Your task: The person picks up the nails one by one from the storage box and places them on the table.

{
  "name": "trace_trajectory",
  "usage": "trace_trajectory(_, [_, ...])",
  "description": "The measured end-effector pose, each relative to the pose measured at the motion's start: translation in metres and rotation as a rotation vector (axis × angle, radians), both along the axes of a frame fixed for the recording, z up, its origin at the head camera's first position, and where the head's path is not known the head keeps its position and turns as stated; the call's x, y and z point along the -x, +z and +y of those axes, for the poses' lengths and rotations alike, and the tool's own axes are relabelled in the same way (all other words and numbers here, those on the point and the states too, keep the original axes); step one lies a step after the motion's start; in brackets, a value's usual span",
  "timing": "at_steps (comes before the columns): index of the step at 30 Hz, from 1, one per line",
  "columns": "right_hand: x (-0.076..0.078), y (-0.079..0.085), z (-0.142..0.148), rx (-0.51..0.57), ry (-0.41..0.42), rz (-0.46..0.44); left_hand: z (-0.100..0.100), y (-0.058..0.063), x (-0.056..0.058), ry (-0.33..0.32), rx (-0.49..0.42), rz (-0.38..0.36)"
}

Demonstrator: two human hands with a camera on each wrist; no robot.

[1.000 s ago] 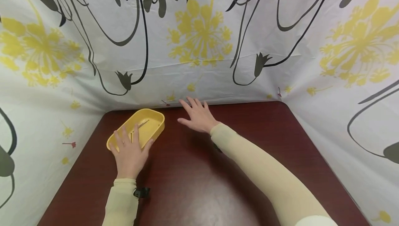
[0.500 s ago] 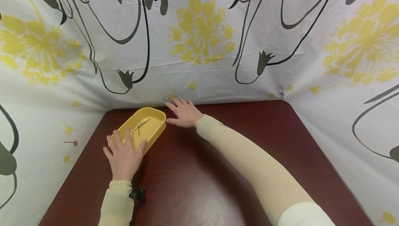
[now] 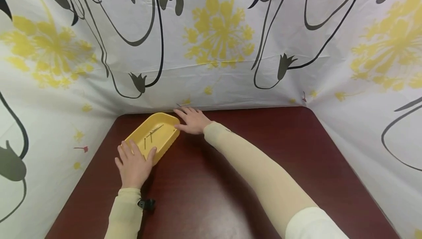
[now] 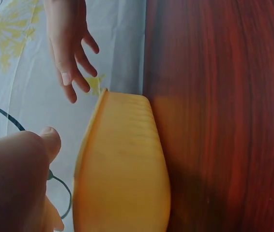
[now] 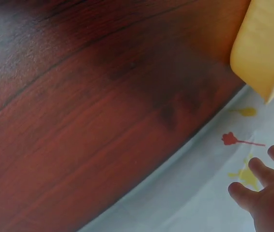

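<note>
A shallow yellow plastic tray lies aslant at the table's back left, with several thin, dark, nail-like pieces inside. Over its near end my left hand spreads its fingers and holds nothing. In the left wrist view the thumb appears apart from the tray wall. My right hand is stretched out at the far right end, its thumb tip overlapping the rim in the head view. The right wrist view shows its fingers apart from the tray corner. Whether either hand touches the tray I cannot tell.
The dark red wooden table has rounded back corners. White cloth with yellow and grey plant prints hangs behind it and along both sides. Its lower edge meets the table's back edge near the tray.
My right hand has moved left to the tray's far end. My left hand has drawn back a little toward its near end, uncovering more of the thin pieces. The head view has shifted slightly.
</note>
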State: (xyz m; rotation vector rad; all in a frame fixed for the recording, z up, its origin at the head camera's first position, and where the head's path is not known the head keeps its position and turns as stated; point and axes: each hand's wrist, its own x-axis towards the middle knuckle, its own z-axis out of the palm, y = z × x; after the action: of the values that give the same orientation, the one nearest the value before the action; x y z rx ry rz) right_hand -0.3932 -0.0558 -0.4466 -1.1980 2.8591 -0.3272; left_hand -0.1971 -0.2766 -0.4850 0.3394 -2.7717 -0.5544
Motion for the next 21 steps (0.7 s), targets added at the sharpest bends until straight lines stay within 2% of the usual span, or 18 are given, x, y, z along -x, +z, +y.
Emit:
trace_trajectory(3, [0.002,-0.004,-0.001,-0.013,-0.027,-0.014,0.0,-0.003,0.002,-0.004,-0.03,-0.013])
trace_trajectory(8, [0.0,-0.011,-0.011,-0.02,-0.011,-0.049,-0.006,-0.009,0.0,0.0,-0.061,-0.044])
trace_trajectory(16, [0.001,-0.024,-0.017,-0.039,-0.019,-0.088,-0.006,-0.016,-0.003,0.05,-0.09,-0.032])
trace_trajectory(21, [0.002,-0.03,-0.014,-0.04,-0.034,-0.105,-0.007,-0.017,-0.001,0.035,-0.111,-0.055])
